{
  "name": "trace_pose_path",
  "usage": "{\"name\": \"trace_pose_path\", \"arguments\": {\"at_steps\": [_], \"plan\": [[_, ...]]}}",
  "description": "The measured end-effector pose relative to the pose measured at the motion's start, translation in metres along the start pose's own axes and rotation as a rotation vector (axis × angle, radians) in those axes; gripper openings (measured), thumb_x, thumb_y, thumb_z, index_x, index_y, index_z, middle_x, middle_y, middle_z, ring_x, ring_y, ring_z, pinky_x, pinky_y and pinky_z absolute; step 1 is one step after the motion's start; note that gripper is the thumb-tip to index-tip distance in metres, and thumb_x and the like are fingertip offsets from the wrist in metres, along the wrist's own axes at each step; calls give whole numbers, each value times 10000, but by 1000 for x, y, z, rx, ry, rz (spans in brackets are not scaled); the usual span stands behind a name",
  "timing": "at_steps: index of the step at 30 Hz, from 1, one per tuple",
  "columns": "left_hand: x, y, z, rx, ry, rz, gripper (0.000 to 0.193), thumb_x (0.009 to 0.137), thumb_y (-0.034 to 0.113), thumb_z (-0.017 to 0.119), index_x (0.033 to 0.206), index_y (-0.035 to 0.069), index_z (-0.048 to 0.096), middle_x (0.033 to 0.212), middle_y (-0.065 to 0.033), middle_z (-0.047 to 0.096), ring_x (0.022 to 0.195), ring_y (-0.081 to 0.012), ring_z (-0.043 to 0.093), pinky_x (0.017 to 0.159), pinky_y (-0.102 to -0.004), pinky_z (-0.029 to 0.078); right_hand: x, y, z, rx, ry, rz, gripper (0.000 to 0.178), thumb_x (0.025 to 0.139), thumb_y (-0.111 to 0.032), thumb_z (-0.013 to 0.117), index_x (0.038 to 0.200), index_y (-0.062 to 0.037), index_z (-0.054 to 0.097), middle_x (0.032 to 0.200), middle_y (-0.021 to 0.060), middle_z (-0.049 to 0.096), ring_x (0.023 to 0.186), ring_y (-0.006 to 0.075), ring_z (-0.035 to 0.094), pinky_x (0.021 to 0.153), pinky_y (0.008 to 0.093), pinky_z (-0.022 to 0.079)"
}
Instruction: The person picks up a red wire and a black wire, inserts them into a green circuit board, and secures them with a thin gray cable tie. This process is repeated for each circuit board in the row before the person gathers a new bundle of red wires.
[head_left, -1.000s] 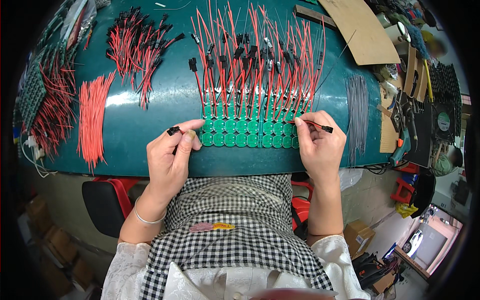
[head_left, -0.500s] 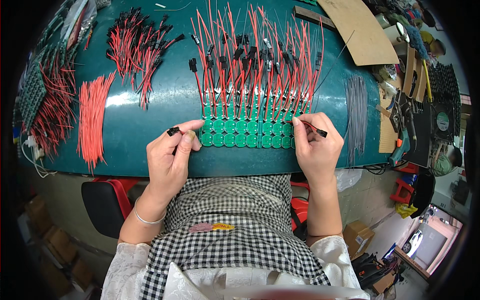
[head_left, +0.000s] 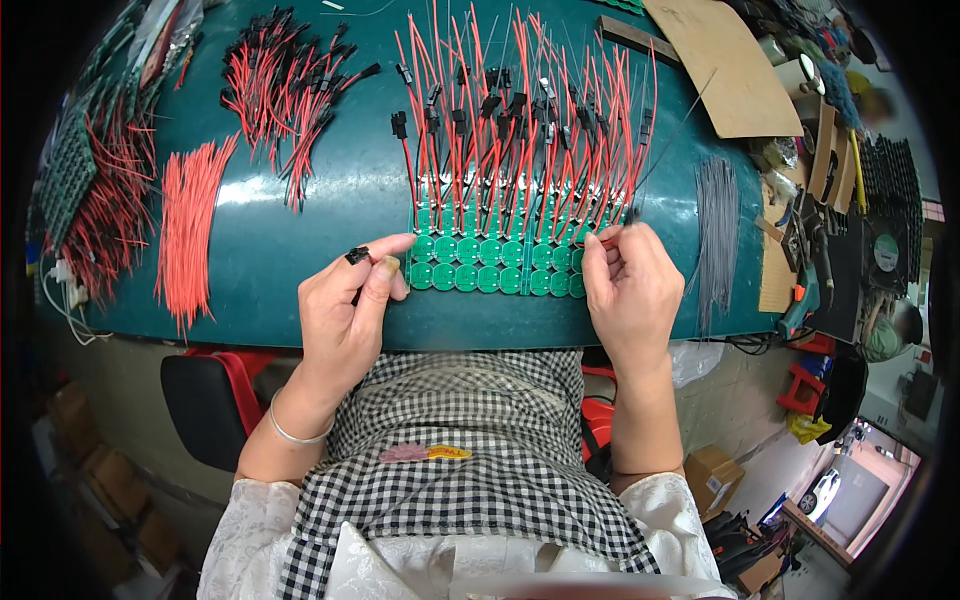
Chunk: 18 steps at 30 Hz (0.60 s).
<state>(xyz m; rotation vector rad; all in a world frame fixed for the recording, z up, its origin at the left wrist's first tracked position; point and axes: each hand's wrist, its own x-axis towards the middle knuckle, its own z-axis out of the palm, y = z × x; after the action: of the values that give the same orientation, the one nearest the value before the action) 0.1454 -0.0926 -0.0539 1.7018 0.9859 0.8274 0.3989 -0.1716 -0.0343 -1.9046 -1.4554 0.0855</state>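
Across the frame's middle, on the green surface, the circuit board lies lengthwise left to right, its wires pointing upward. At its left edge the left hand is narrowed around a black plug; at its right, the right hand pinches a red wire whose plug end has swung from rightward to upward, roughly matching the other wires.

Wires blocking behind boards, passable tabletop nearer

Glossy, smooth green tabletop; woven cloth checked apron.
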Motion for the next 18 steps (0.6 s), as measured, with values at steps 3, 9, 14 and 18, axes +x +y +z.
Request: {"name": "trace_pose_path", "arguments": {"at_steps": [3, 9, 14, 18], "plan": [[-3, -4, 1, -34, 23, 3, 240, 1021, 97, 527, 1068, -104, 650, 778, -71, 656, 669, -88, 559, 636, -231, 450, 5, -2, 0, -18, -65, -34, 181, 818, -22, 726, 756, -7, 557, 704, 120, 580, 545, 270, 600, 499, 368, 464], [-4, 14, -1, -162, 26, -130, 183, 998, 78, 549, 1067, -46, 665, 772, -60, 703, 653, -57, 588, 593, -214, 466, 9, -3, 4, -63, -60, -20, 175, 813, -50, 747, 766, -8, 584, 701, 122, 584, 559, 284, 588, 521, 378, 462], [-6, 25, 8, -390, -157, -200, 174, 975, 75, 581, 1063, -31, 688, 767, -52, 709, 681, -68, 656, 610, -236, 519, 2, -3, 5, 1, 48, 42, 125, 801, -31, 770, 819, 8, 653, 729, 69, 612, 569, 145, 583, 511, 258, 460], [-11, 40, 22, -320, -294, -157, 142, 948, 58, 600, 1010, -20, 701, 769, -93, 717, 673, -120, 694, 619, -281, 549, -6, -38, -1, 476, -198, -23, 136, 788, 25, 745, 919, 23, 709, 801, 78, 637, 651, 103, 574, 542, 225, 456]]}}
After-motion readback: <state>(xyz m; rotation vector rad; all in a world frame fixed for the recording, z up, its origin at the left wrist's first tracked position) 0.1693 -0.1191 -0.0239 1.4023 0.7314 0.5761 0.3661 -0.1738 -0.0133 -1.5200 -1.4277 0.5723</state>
